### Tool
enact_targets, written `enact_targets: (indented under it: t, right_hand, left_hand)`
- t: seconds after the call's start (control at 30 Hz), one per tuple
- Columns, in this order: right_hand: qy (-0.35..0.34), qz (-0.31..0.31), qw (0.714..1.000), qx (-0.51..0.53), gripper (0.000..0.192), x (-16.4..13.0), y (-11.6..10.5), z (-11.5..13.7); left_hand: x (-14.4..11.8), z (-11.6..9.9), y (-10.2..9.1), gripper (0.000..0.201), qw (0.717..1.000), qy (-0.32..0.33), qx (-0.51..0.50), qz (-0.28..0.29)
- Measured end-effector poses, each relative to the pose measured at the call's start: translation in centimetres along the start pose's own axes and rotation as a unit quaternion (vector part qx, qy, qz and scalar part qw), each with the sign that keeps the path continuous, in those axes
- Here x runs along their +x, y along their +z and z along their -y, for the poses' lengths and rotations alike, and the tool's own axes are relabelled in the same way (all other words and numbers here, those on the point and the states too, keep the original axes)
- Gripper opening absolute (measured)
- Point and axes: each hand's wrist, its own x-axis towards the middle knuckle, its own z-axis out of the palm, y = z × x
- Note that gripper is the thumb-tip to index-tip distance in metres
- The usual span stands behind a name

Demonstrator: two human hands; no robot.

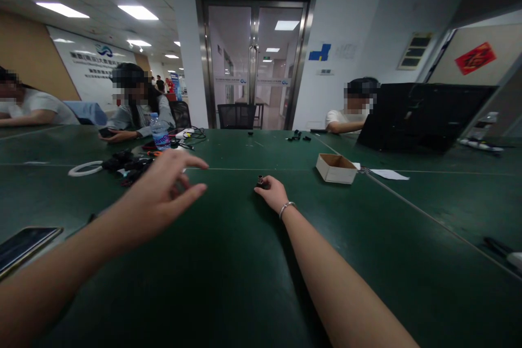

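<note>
My right hand [274, 193] rests low over the green table, its fingers closed round a small dark piece with a shiny metal top [260, 180]. The exact kind of this piece is too small to make out, and its lower part is partly covered by my fingers. My left hand [165, 182] hovers above the table to the left, thumb and forefinger apart, with nothing visible between them. It is nearest to a tangle of black cables and parts [128, 166] behind it. A bracelet [286, 209] circles my right wrist.
An open cardboard box [336, 169] stands right of my right hand. Small black pieces [299, 136] lie farther back. A water bottle [159, 131] stands at left, a phone [26, 247] lies front left, and a large black monitor [424, 117] stands right. Several people sit around the table.
</note>
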Motion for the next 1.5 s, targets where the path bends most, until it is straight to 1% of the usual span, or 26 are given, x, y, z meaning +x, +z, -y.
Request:
enact_targets:
  t: [0.03,0.07,0.1,0.13,0.17,0.23,0.3,0.37,0.47,0.57,0.63,0.73,0.83,0.93,1.0,1.1,1.17,1.27,1.37,1.5]
  right_hand:
    - [-0.005,-0.004,1.000,-0.003,0.020,0.1,0.0,-0.1]
    - [-0.011,-0.008,1.000,-0.006,0.020,0.1,0.1,-0.2]
    - [-0.019,-0.012,1.000,-0.010,0.020,0.2,0.1,-0.3]
    - [-0.028,-0.016,0.999,-0.016,0.019,0.2,0.2,-0.4]
    - [-0.036,-0.019,0.999,-0.022,0.018,0.3,0.2,-0.4]
    - [-0.042,-0.021,0.998,-0.037,0.017,0.3,0.3,-0.3]
    - [-0.045,-0.015,0.997,-0.057,0.016,0.4,0.4,0.0]
    - [-0.062,-0.008,0.995,-0.081,0.016,0.3,0.3,0.2]
    - [-0.104,-0.008,0.990,-0.096,0.018,0.2,0.3,0.4]
    - [-0.121,-0.008,0.991,-0.063,0.022,0.1,0.3,0.2]
    - [-0.116,-0.013,0.993,-0.032,0.025,0.1,0.3,0.1]
    - [-0.088,-0.017,0.996,0.016,0.027,0.1,0.3,-0.2]
    - [-0.039,0.031,0.994,0.099,0.030,0.1,0.1,-0.2]
    - [-0.012,0.080,0.977,0.196,0.031,0.0,-0.3,-0.2]
    - [-0.002,0.084,0.965,0.249,0.028,-0.1,-0.6,-0.1]
    - [0.035,0.073,0.946,0.313,0.023,-0.3,-1.1,0.1]
    - [0.061,0.072,0.937,0.335,0.022,-0.4,-1.3,0.2]
    - [0.083,0.089,0.927,0.355,0.021,-0.5,-1.5,0.3]
    - [0.083,0.106,0.916,0.378,0.020,-0.6,-1.7,0.3]
    - [0.073,0.127,0.912,0.384,0.021,-0.5,-1.8,0.2]
  left_hand:
    - [1.7,0.2,2.0,0.036,0.995,0.057,0.067,0.054]
    - [3.5,0.6,4.3,0.039,0.985,0.092,0.110,0.093]
    - [5.2,1.3,6.6,0.045,0.977,0.108,0.148,0.106]
    - [6.7,2.2,9.0,0.050,0.972,0.113,0.178,0.106]
    - [7.9,3.2,11.3,0.051,0.970,0.107,0.193,0.106]
    - [9.4,5.5,14.9,0.043,0.977,0.090,0.170,0.093]
    - [9.9,7.9,17.2,0.031,0.985,0.079,0.135,0.072]
    - [9.8,10.2,18.3,0.023,0.993,0.045,0.103,0.039]
    - [9.5,12.8,18.5,0.020,0.999,-0.014,0.019,0.028]
    - [9.4,14.1,18.3,0.023,0.995,-0.065,-0.070,0.028]
    - [9.4,14.1,18.3,0.026,0.993,-0.079,-0.080,0.029]
    - [9.3,13.6,18.2,0.027,0.995,-0.067,-0.059,0.033]
    - [9.2,13.3,18.2,0.027,0.996,-0.064,-0.048,0.041]
    - [9.3,13.3,18.2,0.028,0.995,-0.069,-0.053,0.047]
    - [9.3,13.3,18.2,0.029,0.995,-0.068,-0.055,0.050]
    - [9.3,13.3,18.3,0.029,0.995,-0.063,-0.054,0.047]
    - [9.3,13.3,18.3,0.029,0.996,-0.061,-0.053,0.044]
    - [9.3,13.3,18.4,0.030,0.995,-0.067,-0.059,0.040]
    - [9.3,13.4,18.4,0.031,0.994,-0.070,-0.069,0.037]
    - [9.3,13.2,18.2,0.031,0.994,-0.077,-0.073,0.033]
